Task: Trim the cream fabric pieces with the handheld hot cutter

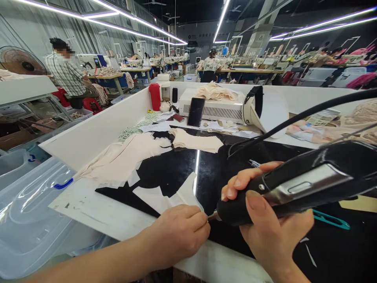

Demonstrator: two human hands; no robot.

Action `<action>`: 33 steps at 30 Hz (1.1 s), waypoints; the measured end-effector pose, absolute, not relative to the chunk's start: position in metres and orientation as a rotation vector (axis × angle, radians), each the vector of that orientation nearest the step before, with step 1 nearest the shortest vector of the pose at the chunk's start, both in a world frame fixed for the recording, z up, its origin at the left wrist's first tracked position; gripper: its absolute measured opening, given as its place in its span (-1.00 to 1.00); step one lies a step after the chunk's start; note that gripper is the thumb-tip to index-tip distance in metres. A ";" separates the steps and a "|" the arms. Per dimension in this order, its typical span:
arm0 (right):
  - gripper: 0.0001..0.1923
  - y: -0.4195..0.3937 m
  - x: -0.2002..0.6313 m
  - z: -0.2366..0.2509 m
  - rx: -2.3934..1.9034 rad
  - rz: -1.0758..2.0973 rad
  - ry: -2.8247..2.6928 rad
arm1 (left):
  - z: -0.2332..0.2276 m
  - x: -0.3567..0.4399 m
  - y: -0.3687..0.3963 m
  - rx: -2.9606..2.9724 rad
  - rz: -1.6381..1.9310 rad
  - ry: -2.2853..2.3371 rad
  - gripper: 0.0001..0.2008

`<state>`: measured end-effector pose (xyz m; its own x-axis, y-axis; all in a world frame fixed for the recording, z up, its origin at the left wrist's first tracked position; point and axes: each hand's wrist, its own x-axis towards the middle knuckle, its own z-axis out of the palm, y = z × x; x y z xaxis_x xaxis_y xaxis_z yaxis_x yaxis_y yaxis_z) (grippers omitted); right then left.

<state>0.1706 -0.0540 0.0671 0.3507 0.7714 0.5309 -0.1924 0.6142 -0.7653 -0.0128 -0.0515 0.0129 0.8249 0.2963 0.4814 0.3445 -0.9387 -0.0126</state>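
Observation:
My right hand is wrapped around a black corded hand tool with a silver lever along its side. The tool's narrow metal tip points left and reaches the fingers of my left hand; whether it touches the cloth there is hidden. Between the pinched fingers of that left hand is the edge of a cream fabric piece. The rest of this piece lies on the black work surface, beside my left knuckles. A teal-handled tool lies under my right wrist.
Cream fabric pieces lie at the left, and a small stack sits farther back. A phone leans against a white vented box. The tool's black cable arches over the right side. Clear plastic bins stand left.

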 end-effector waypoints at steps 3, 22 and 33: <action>-0.58 -0.053 0.170 0.067 -0.668 0.683 -1.027 | 0.009 -0.014 -0.047 -2.902 -0.766 -0.520 -0.78; -0.59 -0.054 0.173 0.073 -0.658 0.699 -1.013 | 0.004 -0.029 -0.044 -2.904 -0.795 -0.620 -0.69; -0.59 -0.044 0.169 0.084 -0.690 0.646 -0.924 | -0.005 -0.032 -0.045 -3.016 -0.731 -0.672 -0.73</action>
